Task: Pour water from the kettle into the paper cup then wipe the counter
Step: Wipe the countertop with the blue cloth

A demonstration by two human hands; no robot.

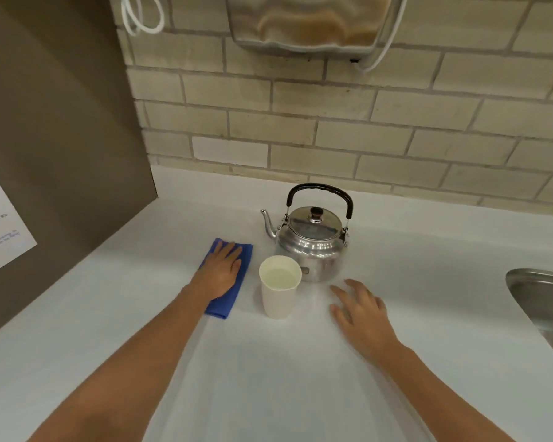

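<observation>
A steel kettle (313, 240) with a black handle stands upright on the white counter (268, 378), its spout pointing left. Just in front of it stands a white paper cup (279, 295) with water in it. Left of the cup lies a folded blue cloth (233, 298). My left hand (221, 269) lies flat on top of the cloth, fingers together and pointing toward the wall. My right hand (361, 311) hovers or rests on the counter to the right of the cup, fingers spread, holding nothing.
A steel sink (543, 301) sits at the right edge. A brown panel (61, 154) with a paper notice bounds the left side. The tiled wall (364, 122) behind carries a metal appliance (307, 23) and white cords.
</observation>
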